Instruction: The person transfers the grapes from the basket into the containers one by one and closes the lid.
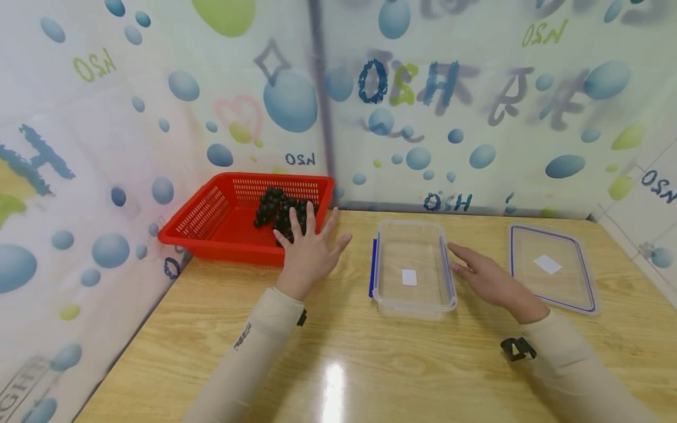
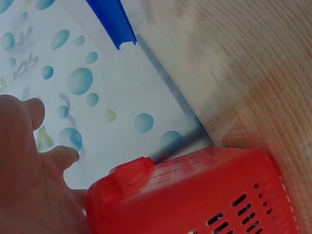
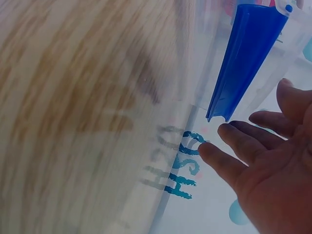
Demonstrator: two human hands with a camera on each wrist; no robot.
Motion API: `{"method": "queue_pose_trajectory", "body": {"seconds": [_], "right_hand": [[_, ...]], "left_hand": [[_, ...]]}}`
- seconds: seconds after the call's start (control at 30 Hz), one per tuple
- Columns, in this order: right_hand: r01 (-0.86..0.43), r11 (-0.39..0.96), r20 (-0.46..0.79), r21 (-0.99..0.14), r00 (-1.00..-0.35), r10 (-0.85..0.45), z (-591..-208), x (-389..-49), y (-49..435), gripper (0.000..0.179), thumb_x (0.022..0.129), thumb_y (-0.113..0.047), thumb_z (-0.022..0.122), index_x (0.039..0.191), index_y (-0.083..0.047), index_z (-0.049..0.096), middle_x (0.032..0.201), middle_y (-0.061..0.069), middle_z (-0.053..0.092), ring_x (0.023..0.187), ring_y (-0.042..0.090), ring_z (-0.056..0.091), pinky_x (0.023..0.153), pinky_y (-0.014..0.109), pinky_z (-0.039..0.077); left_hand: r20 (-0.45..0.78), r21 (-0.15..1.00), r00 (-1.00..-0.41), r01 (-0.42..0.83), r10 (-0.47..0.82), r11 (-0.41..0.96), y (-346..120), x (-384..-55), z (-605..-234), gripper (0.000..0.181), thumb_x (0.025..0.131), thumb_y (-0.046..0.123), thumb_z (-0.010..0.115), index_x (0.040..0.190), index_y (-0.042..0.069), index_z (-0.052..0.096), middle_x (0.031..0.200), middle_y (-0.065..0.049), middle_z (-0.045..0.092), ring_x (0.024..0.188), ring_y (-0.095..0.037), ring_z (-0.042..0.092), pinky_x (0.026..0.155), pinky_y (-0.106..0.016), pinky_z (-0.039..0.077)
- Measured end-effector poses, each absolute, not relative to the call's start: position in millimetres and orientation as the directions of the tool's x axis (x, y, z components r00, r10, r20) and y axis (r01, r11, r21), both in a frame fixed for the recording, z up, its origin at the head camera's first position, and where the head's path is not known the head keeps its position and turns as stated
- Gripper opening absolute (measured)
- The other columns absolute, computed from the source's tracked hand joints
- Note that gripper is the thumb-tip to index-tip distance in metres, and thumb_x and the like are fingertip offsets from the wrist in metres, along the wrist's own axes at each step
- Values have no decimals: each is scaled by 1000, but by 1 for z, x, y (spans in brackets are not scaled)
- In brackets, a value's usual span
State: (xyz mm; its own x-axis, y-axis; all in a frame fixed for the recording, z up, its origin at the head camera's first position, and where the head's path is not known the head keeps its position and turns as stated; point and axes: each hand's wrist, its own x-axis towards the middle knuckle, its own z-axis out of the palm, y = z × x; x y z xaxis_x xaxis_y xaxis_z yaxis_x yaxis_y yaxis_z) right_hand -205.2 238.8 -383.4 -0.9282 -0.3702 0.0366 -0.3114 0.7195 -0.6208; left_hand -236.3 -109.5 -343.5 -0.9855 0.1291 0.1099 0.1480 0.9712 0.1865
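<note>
Behind the clear container (image 1: pixel 407 249), mirrored "H2O" lettering (image 1: pixel 448 203)

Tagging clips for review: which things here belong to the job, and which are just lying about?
Apparently in the job:
dark grapes, by the left hand
red basket, holding them
clear container, by the right hand

Lying about:
clear lid, flat on the table; probably the container's
</note>
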Motion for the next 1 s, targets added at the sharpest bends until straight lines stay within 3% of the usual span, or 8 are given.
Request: {"method": "queue_pose_trajectory", "body": {"seconds": [0.6, 0.8, 0.87, 1.0], "right_hand": [[-303, 715, 18, -630, -926, -377, -382, -206, 240, 57, 107, -26, 42, 152, 4, 25, 152, 30, 27, 138, 49, 24, 107, 63, 24], [-296, 719, 6, -628, -927, -376, -382, -205, 240, 57, 107, -24, 43, 153, 4, 25, 153, 30, 26, 138, 50, 23, 107, 63, 23], [-302, 719, 12, -626, -925, -379, -382, -205, 240, 57, 107, -24, 43, 152, 5, 25, 152, 31, 26, 138, 50, 24, 107, 63, 23], [-311, 723, 21, -616, -925, -380, -383, -206, 240, 56, 107, -25, 42, 152, 5, 26, 152, 30, 27, 138, 49, 24, 108, 62, 23]], "left_hand": [[148, 170, -983, 131, 106, 977, -113, -242, -340, 69, 97, 66, 28, 158, 37, 11, 162, -14, -9, 142, -47, -15, 100, -77, -2], [88, 229, -992, 106, 88, 968, -127, -260, -330, 67, 99, 62, 31, 158, 32, 20, 162, -19, 3, 142, -51, -8, 104, -74, 1], [77, 267, -994, 98, 81, 959, -138, -270, -328, 67, 100, 60, 32, 157, 26, 26, 161, -20, 9, 143, -50, -3, 105, -73, 6], [79, 302, -995, 83, 62, 950, -164, -293, -329, 64, 101, 55, 40, 152, 15, 37, 156, -21, 17, 140, -49, 16, 102, -69, 27]]}}
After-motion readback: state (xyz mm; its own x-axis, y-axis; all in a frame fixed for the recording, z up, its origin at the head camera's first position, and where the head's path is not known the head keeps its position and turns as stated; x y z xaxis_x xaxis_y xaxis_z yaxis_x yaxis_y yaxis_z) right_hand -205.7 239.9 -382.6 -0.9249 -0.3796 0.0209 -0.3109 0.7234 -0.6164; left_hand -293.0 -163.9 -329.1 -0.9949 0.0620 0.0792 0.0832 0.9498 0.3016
